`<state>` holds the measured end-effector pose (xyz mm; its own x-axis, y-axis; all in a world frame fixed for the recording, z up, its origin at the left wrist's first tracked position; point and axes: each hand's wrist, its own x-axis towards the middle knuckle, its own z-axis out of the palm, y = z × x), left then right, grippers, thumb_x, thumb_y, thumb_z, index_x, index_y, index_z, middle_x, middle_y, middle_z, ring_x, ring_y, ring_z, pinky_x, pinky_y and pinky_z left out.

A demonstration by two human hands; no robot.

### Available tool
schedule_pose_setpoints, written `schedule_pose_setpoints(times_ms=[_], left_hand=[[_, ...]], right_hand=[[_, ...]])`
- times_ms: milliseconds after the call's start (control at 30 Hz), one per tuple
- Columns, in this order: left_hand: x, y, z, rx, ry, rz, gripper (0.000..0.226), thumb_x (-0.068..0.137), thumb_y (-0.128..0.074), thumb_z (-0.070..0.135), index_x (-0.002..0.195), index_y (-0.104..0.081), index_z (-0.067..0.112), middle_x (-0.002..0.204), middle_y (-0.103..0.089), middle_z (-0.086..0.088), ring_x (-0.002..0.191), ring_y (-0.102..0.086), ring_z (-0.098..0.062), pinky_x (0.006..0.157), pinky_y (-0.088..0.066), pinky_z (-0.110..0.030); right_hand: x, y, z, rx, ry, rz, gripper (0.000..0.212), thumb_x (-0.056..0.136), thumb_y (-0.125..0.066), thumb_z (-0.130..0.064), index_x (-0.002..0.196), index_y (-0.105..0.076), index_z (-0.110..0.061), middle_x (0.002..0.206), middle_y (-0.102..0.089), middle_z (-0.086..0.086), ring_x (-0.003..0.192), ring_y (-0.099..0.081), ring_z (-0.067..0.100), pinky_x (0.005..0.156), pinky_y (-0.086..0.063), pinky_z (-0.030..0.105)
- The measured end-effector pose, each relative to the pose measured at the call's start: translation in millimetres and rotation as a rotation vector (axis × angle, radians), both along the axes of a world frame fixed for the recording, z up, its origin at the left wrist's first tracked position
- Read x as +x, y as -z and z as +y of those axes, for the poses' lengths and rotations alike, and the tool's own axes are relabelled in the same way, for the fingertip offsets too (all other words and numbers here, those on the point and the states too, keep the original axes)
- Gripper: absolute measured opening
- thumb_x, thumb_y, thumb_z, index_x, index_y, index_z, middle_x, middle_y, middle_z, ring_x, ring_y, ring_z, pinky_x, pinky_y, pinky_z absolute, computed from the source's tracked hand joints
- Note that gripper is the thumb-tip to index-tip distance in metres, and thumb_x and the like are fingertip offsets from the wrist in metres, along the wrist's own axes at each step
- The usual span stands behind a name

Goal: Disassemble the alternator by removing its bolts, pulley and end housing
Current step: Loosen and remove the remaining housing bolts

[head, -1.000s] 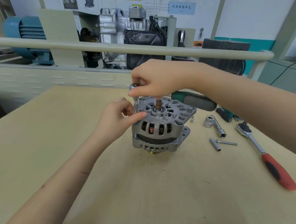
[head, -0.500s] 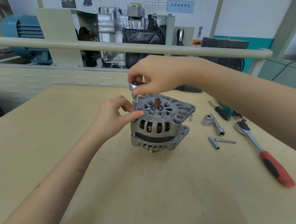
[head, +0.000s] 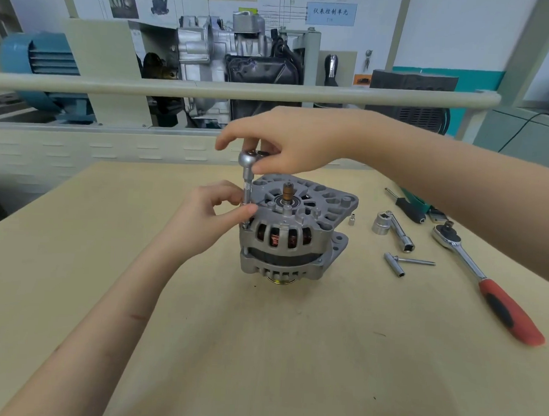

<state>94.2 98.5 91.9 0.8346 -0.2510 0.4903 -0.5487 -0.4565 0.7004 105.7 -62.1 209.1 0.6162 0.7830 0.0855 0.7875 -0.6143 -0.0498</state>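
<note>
An automotive training workshop is showing here. A pale wooden table [head: 105,262] is sitting in front of a cutaway engine display [head: 229,65] on a stand, with a blue electric motor [head: 36,58] standing to the left. Wiring diagrams and a blue sign [head: 331,13] are hanging on the wall. A ratchet wrench [head: 485,282] and loose sockets [head: 381,223] are lying on the table.

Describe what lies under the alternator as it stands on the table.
Beneath the alternator, a brass-coloured round edge, likely the pulley, peeks out on the table. The housing covers the rest.
</note>
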Motion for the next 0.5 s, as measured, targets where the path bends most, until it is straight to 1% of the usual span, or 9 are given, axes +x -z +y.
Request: schedule_pose_setpoints(times_ms=[67, 100, 167, 233, 267, 333, 400, 467, 500], left_hand=[[0.3, 0.8, 0.5, -0.018, -0.035, -0.009, 0.023, 0.080, -0.069, 0.018, 0.060, -0.057, 0.022, 0.071, -0.057, 0.007, 0.066, -0.048, 0.006, 0.063, -0.033, -0.005], [0.5, 1.6, -0.9, -0.026, -0.067, -0.026, 0.026, 0.078, -0.070, 0.018, 0.058, -0.056, 0.022, 0.068, -0.055, 0.007, 0.065, -0.048, 0.004, 0.061, -0.033, -0.006], [0.2, 3.3, -4.7, -0.038, -0.125, -0.055, 0.028, 0.075, -0.073, 0.020, 0.056, -0.053, 0.021, 0.066, -0.052, 0.007, 0.064, -0.047, 0.000, 0.059, -0.034, -0.006], [0.3, 3.6, -5.6, -0.048, -0.132, -0.061, 0.027, 0.074, -0.074, 0.021, 0.058, -0.053, 0.021, 0.067, -0.052, 0.007, 0.064, -0.047, 0.002, 0.060, -0.034, -0.005], [0.3, 2.9, -4.3, -0.039, -0.107, -0.053, 0.024, 0.074, -0.074, 0.021, 0.060, -0.054, 0.022, 0.069, -0.053, 0.008, 0.066, -0.048, 0.005, 0.061, -0.034, -0.005], [0.2, 0.6, 0.1, -0.018, -0.028, -0.009, 0.013, 0.077, -0.071, 0.021, 0.069, -0.061, 0.021, 0.076, -0.057, 0.008, 0.071, -0.049, 0.008, 0.066, -0.032, -0.003], [1.2, -1.1, 3.9, 0.005, 0.002, 0.028, 0.008, 0.079, -0.069, 0.022, 0.074, -0.067, 0.016, 0.082, -0.062, 0.004, 0.075, -0.051, 0.001, 0.068, -0.033, -0.005], [1.6, -0.7, 3.4, 0.020, -0.043, 0.012, 0.014, 0.078, -0.070, 0.023, 0.066, -0.064, 0.018, 0.075, -0.060, 0.005, 0.074, -0.050, -0.003, 0.065, -0.034, -0.006], [1.4, -0.1, 1.1, 0.019, -0.078, -0.015, 0.020, 0.076, -0.072, 0.023, 0.061, -0.059, 0.020, 0.069, -0.057, 0.007, 0.071, -0.049, -0.002, 0.063, -0.034, -0.007]], right_hand=[[2.8, 3.0, 0.6, -0.007, 0.028, -0.038, 0.041, 0.093, -0.049, -0.024, 0.133, -0.040, -0.020, 0.098, -0.055, -0.005, 0.065, -0.037, -0.030, 0.063, -0.031, -0.003], [3.8, 4.2, 1.6, -0.011, 0.038, -0.065, 0.040, 0.094, -0.048, -0.027, 0.132, -0.040, -0.019, 0.090, -0.055, -0.008, 0.065, -0.038, -0.029, 0.062, -0.031, -0.002], [3.4, 5.0, 3.8, -0.005, 0.047, -0.103, 0.038, 0.094, -0.047, -0.031, 0.129, -0.041, -0.018, 0.075, -0.050, -0.012, 0.065, -0.046, -0.017, 0.059, -0.034, 0.003], [1.7, 2.6, 5.7, -0.012, 0.030, -0.097, 0.040, 0.093, -0.048, -0.030, 0.131, -0.039, -0.023, 0.078, -0.055, -0.007, 0.064, -0.050, -0.003, 0.057, -0.036, 0.008], [1.2, 1.4, 6.1, -0.013, 0.016, -0.076, 0.041, 0.093, -0.049, -0.028, 0.132, -0.038, -0.025, 0.085, -0.059, -0.004, 0.065, -0.051, -0.005, 0.058, -0.037, 0.009], [1.5, -0.2, 5.4, 0.000, -0.005, -0.028, 0.042, 0.093, -0.048, -0.022, 0.134, -0.037, -0.024, 0.098, -0.058, -0.004, 0.064, -0.047, -0.020, 0.061, -0.035, 0.001], [2.1, -0.2, 5.0, 0.005, -0.009, -0.023, 0.042, 0.094, -0.047, -0.021, 0.134, -0.038, -0.022, 0.101, -0.055, -0.005, 0.063, -0.042, -0.027, 0.062, -0.031, -0.004], [3.6, 1.5, 5.7, -0.013, 0.011, -0.065, 0.040, 0.094, -0.048, -0.029, 0.133, -0.039, -0.022, 0.097, -0.057, -0.006, 0.064, -0.047, -0.018, 0.060, -0.034, 0.001], [4.2, 2.2, 6.4, -0.016, 0.025, -0.088, 0.041, 0.093, -0.049, -0.032, 0.131, -0.040, -0.023, 0.091, -0.058, -0.007, 0.063, -0.049, -0.012, 0.058, -0.035, 0.003]])
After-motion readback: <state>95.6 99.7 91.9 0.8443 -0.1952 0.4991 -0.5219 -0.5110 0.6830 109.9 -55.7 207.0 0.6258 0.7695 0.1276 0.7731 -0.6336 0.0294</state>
